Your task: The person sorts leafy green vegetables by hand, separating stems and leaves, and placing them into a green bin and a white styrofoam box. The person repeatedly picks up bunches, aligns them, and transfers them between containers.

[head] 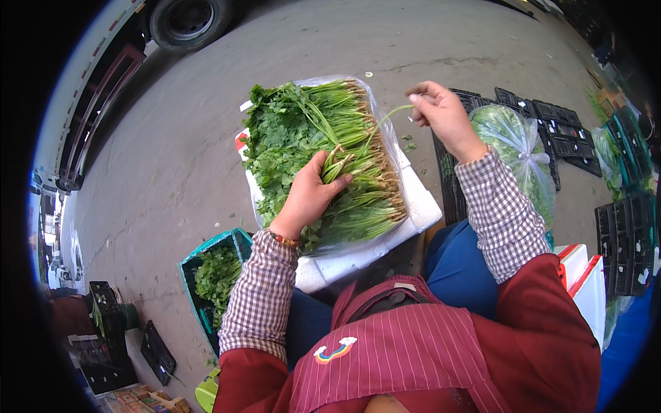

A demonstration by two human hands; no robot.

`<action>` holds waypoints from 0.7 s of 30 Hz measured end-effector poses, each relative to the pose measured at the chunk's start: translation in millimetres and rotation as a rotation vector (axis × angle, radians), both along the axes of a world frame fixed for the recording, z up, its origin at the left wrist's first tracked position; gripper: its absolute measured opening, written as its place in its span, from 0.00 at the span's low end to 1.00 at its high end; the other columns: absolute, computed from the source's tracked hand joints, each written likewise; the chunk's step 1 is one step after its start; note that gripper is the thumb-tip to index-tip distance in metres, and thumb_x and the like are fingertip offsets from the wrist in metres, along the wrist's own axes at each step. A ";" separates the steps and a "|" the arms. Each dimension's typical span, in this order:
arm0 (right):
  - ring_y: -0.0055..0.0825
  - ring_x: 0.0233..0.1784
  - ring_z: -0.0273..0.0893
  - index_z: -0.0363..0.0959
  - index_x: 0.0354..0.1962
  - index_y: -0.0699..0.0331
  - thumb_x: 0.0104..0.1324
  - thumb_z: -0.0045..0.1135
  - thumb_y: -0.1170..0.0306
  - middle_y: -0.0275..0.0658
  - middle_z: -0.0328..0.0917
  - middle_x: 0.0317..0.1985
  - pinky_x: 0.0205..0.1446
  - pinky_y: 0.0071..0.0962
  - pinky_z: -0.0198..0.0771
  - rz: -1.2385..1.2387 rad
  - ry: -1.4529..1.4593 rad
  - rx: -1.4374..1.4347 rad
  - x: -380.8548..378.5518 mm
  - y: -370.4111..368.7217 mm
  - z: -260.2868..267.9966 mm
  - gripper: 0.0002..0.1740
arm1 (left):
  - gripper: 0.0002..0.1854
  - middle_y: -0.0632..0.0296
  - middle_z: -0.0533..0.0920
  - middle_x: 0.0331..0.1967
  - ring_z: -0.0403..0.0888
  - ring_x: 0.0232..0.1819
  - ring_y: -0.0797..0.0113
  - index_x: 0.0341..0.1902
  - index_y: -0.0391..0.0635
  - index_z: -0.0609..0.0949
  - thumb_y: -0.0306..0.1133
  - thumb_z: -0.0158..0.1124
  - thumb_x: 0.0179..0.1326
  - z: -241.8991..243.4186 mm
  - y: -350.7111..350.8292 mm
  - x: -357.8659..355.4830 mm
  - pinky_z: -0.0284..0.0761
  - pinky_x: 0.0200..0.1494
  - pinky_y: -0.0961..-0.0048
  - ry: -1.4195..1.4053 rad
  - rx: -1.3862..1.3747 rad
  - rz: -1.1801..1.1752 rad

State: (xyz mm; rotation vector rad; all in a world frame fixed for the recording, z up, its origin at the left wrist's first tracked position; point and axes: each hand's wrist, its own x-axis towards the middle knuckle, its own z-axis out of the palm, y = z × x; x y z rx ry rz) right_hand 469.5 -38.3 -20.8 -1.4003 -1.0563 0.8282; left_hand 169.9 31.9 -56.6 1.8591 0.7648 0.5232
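A thick layer of leafy green herbs (279,129), looking like cilantro, lies on clear plastic film (390,129) over a white foam box (421,199) before me. Leaves point left, and the pale brown roots (390,178) line the right side. My left hand (312,188) grips a small bunch of stems (336,165) above the layer, root ends up. Off the box's right side, my right hand (436,111) pinches the tip of a single long green stem (390,114), which stretches back toward the bunch.
A teal-lined crate (188,279) of greens stands at my left. To the right are a tied plastic bag of greens (508,139) and flat black crates (563,124). More black crates (625,242) stand farther right. A truck wheel (188,23) is at upper left.
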 end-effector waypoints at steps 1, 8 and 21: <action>0.13 0.31 0.73 0.77 0.52 0.66 0.78 0.57 0.68 0.27 0.79 0.29 0.37 0.15 0.71 -0.153 0.029 0.053 17.1 0.1 1.4 0.12 | 0.14 0.67 0.85 0.43 0.80 0.45 0.77 0.51 0.41 0.79 0.30 0.73 0.68 -1.1 0.7 -1.3 0.76 0.53 0.76 0.007 -0.006 0.005; 0.34 0.42 0.86 0.75 0.57 0.70 0.75 0.59 0.65 0.47 0.86 0.41 0.49 0.34 0.80 -0.228 -0.568 -0.227 86.4 -8.1 -41.7 0.20 | 0.15 0.66 0.85 0.44 0.79 0.48 0.77 0.53 0.41 0.78 0.29 0.72 0.68 9.9 -1.4 4.3 0.76 0.56 0.74 -0.031 -0.063 -0.044; 0.49 0.52 0.81 0.76 0.47 0.60 0.59 0.70 0.69 0.45 0.82 0.46 0.51 0.45 0.77 0.481 -0.880 -0.004 -68.4 -19.8 -37.1 0.19 | 0.27 0.54 0.89 0.47 0.87 0.45 0.63 0.59 0.39 0.85 0.34 0.80 0.55 43.5 -1.1 -12.8 0.81 0.53 0.66 0.312 0.284 -0.002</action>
